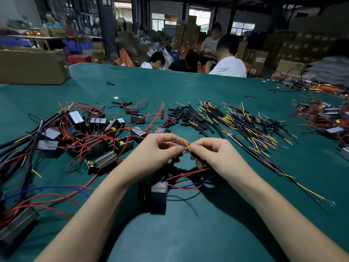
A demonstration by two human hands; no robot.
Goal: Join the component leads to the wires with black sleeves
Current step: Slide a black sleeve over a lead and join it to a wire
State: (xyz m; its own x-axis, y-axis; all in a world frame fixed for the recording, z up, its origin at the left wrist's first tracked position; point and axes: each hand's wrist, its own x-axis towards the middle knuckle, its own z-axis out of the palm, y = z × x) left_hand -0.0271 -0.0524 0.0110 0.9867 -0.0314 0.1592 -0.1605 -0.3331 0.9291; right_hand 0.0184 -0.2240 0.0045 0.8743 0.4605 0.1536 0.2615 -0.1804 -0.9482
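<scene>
Near the bench's front edge, at its middle, we hold the joint up off the green surface so both ends meet where we can see them. Our left hand [160, 150] pinches a red component lead [172, 143], and our right hand [209, 154] pinches a black-sleeved wire [200, 160] with its yellow core [186, 144] poking out, fingertips almost touching. The component [159, 195] stands just below our wrists, its leads slack enough to lift. Loose black sleeves [186, 116] lie heaped mid-bench with the prepared wires [249, 127] to their right, within reach. More components [90, 129] are piled toward the left edge, we judge as waiting stock.
</scene>
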